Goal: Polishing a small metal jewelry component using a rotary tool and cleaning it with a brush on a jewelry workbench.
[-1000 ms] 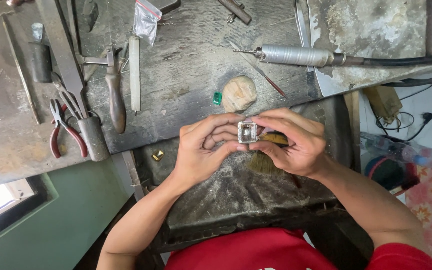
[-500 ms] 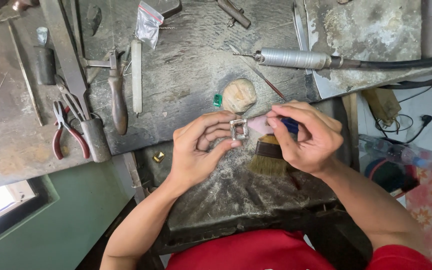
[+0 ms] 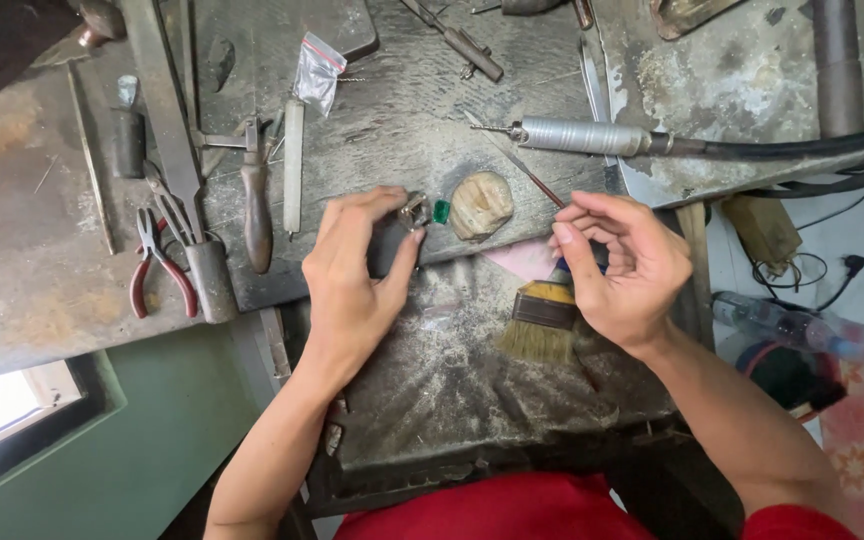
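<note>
A person in a red top works at a worn, dusty worktop, seen from above. The left hand pinches a small silver metal piece between thumb and forefinger, holding it just above the worktop's edge, right beside a tiny green stone lying on the surface. Just past the stone sits a rounded tan lump. The right hand is loosely curled, fingers bent inward, gripping the dark handle of a flat brush whose pale bristles point down towards the lower tray, which is coated in grey dust. The two hands are apart, with the brush and a pink scrap between them. Farther back on the worktop lies a ribbed silver rotary handpiece with a black hose running off to the right. To the left rest red-handled pliers, a wooden-handled tool, a long pale file and a small clear plastic bag
</note>
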